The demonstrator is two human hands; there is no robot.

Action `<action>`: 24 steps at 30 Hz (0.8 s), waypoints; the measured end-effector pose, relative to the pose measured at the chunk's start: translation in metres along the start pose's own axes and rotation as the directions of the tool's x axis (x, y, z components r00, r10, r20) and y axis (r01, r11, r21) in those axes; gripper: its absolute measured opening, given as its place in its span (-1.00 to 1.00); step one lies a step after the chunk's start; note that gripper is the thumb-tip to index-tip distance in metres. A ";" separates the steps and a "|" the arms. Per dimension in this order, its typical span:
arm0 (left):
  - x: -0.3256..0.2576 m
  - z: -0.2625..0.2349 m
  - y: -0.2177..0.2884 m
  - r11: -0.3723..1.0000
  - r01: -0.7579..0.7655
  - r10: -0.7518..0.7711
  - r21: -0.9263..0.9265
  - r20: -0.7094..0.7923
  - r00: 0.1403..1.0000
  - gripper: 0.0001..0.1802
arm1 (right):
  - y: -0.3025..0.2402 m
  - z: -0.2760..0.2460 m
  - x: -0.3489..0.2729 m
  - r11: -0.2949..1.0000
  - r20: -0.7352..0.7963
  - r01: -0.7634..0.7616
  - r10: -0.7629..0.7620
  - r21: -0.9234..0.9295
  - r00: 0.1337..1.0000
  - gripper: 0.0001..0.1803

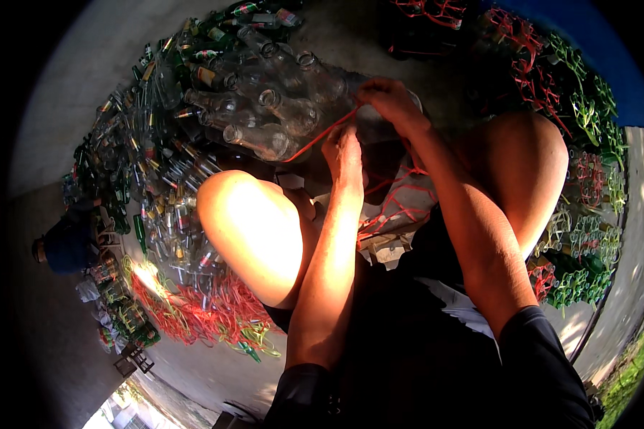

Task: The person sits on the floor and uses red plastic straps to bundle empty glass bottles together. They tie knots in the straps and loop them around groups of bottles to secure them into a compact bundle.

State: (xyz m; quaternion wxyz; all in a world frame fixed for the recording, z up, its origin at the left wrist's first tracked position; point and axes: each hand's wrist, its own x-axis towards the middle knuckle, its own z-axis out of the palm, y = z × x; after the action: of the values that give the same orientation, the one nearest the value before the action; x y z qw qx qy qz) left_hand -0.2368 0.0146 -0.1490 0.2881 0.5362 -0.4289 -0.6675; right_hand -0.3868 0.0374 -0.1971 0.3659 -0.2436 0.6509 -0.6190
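Note:
A thin red plastic strap runs slantwise from the base of a cluster of clear glass bottles up to my hands. My right hand is closed on its upper end, the fingers pinched together. Just below and to the left, my left hand is closed with its fingertips at the same strap. Several bottles in the cluster lean together with their open mouths up. Beneath my wrists, between my knees, lies a loose net of red straps. My forearms partly hide that net and the surface under it.
Many loose green and clear bottles are heaped on the left. A tangle of red and yellow-green straps lies on the floor beside my left knee. Strapped bottle bundles are stacked at right. Another person is at far left.

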 end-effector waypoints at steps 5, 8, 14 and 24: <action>0.006 -0.002 -0.002 0.992 -0.129 0.128 -0.015 -0.038 0.991 -0.83 | -0.015 0.005 0.012 0.995 -0.036 -0.094 0.092 -0.043 0.995 -0.77; 0.012 -0.006 -0.008 0.982 -0.184 0.181 -0.048 -0.056 0.982 -0.85 | -0.019 0.012 0.021 0.991 -0.043 -0.133 0.133 0.008 0.990 -0.79; 0.013 -0.016 -0.008 0.993 -0.110 0.107 -0.037 -0.063 0.992 -0.85 | -0.019 0.018 0.029 0.960 -0.028 -0.246 0.252 0.134 0.967 -0.80; 0.012 -0.020 -0.007 0.988 -0.086 0.088 -0.129 0.006 0.996 -0.92 | -0.018 0.009 0.028 0.946 0.059 -0.257 0.250 0.197 0.966 -0.87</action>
State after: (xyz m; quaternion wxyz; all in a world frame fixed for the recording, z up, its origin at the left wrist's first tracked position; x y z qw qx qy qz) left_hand -0.2203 0.0026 -0.1623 0.3485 0.4935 -0.4096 -0.6835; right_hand -0.3999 0.0083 -0.1840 0.4760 -0.1294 0.6041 -0.6259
